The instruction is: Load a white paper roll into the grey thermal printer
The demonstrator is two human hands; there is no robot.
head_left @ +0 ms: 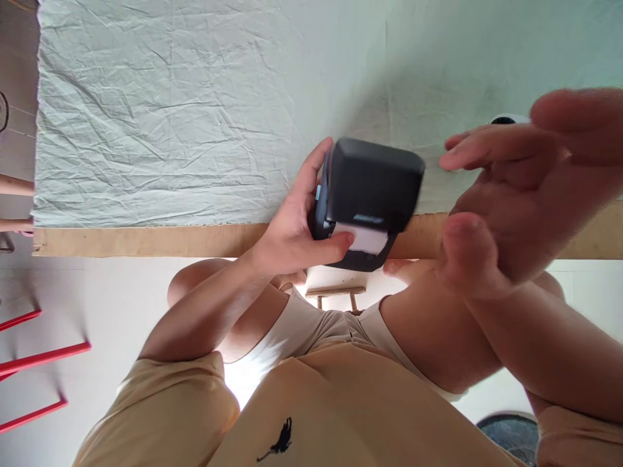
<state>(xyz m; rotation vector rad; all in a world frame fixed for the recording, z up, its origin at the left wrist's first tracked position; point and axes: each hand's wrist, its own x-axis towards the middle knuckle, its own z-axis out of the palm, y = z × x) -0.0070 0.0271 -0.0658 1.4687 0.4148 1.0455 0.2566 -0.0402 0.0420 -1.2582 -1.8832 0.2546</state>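
Observation:
My left hand (296, 220) grips a small black label printer (377, 178) from its left side, above the table's front edge. A strip of white paper (367, 239) shows at the printer's slot, and my left thumb presses on its left end. Off to the right, my right hand (525, 188) is raised with its palm and fingers in sight, somewhat blurred. Its fingers are apart and nothing is in them. Partly covered by the right hand, a white thing with a dark round middle (503, 120) lies on the cloth; its kind is hidden.
A wrinkled pale green cloth (160, 123) covers the table, whose bare wooden edge (146, 240) faces me. Red bars (46, 357) stand out at the lower left. A dark round object (509, 433) is on the floor at the lower right. Part of a person's limbs (17, 187) shows far left.

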